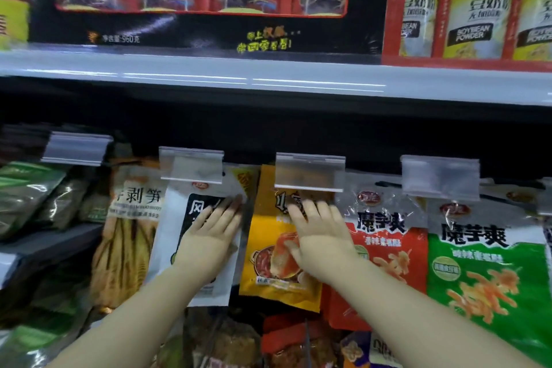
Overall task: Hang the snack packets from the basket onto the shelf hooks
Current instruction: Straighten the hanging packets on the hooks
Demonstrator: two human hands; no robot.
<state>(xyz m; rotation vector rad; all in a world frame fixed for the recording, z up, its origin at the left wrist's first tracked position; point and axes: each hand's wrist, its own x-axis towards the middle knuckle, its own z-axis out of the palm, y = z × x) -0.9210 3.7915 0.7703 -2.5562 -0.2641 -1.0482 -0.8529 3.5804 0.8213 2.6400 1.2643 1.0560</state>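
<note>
While hung long-axis vertical (tops up): white packet (191,236), yellow packet (268,251), flat-fingered hands (209,236) (316,233) on them.

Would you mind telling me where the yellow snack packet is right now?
In the head view, the yellow packet hangs centre frame, between the white packet and the red packet, with the right hand on it.

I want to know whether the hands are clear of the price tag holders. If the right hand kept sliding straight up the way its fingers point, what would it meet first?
Probably the clear tag holder directly above the right hand, whose straight fingers lie on the yellow packet just under its lower edge. Depth is unclear, so the fingers might slip behind it.
</note>
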